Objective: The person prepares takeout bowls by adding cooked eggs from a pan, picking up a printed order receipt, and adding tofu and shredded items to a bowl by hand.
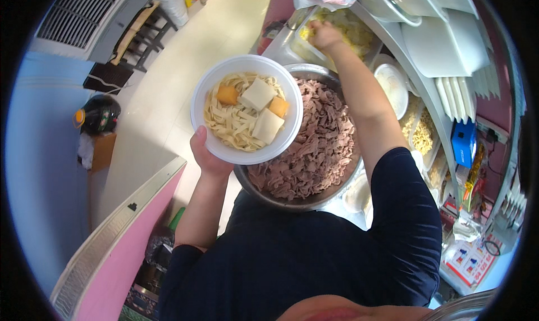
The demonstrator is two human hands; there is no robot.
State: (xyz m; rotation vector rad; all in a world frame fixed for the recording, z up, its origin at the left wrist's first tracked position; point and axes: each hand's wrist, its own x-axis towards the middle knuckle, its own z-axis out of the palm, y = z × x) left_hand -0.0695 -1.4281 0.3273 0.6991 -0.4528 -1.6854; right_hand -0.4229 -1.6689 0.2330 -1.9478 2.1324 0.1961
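My left hand grips the rim and side of a white round bowl. In the bowl lie flat noodles, white square slices and orange-brown cubes. Below and to the right of it, a large metal basin holds thinly sliced cooked meat; the bowl covers part of its upper left. My right hand reaches into a clear plastic container of pale and yellow shredded food. Its fingers are partly sunk in the food, so their grip is hidden.
Stacked white containers fill a shelf at the upper right. Under its edge sit a lidded round tub and a container of dry noodles. A pink partition rises at the lower left; a dark bottle stands at the far left.
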